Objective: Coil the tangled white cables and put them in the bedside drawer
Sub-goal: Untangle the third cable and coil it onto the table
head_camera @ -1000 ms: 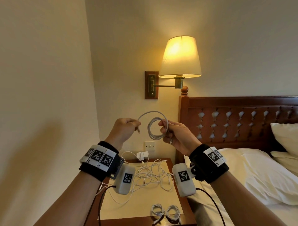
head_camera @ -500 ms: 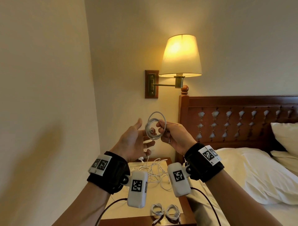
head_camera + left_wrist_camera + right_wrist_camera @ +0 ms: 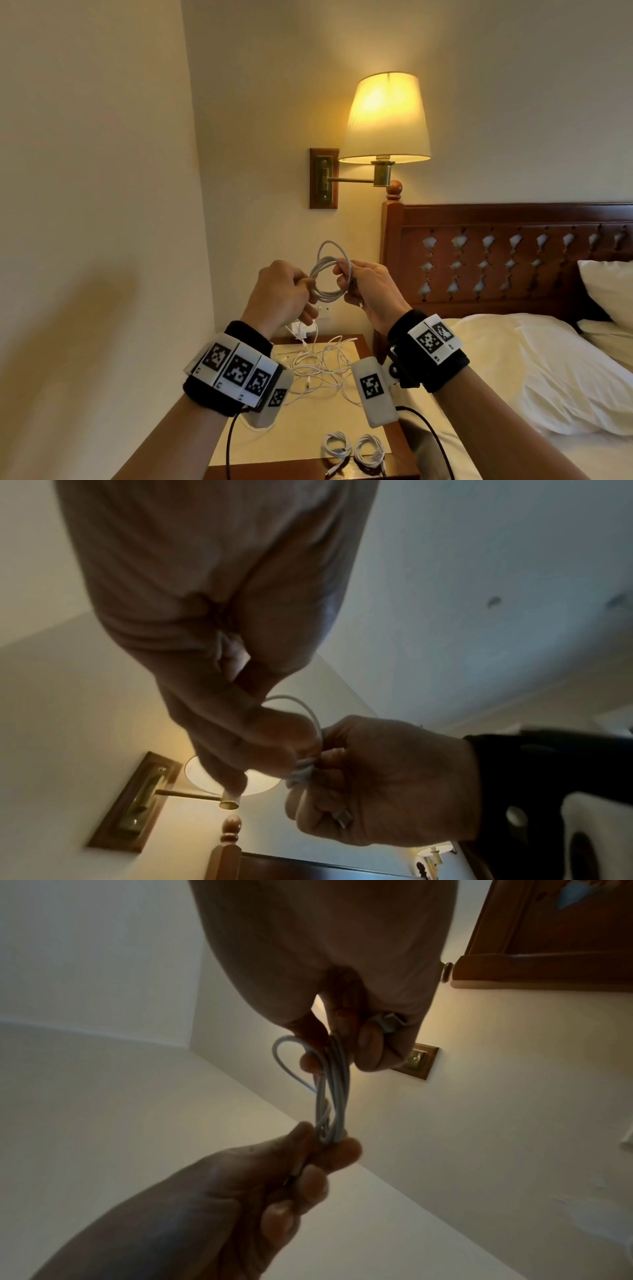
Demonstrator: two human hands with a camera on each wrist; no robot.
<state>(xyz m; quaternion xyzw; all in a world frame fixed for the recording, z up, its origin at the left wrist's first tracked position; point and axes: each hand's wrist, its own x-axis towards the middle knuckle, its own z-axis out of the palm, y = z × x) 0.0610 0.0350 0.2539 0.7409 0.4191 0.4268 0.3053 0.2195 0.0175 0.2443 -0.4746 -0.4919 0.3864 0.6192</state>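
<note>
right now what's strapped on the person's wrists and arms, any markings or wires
Each forearm is bare, with no sleeve. The left wrist and the right wrist each carry a wide black band faced with white plates printed with black square code markers. A rounded white camera box, also bearing a marker, hangs under each wrist, and a thin black cable trails back from each.

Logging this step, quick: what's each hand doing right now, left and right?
Left hand: closed, pinching the left side of the coiled cable.
Right hand: closed, gripping the coil's right side, a plug tucked against its palm.
</note>
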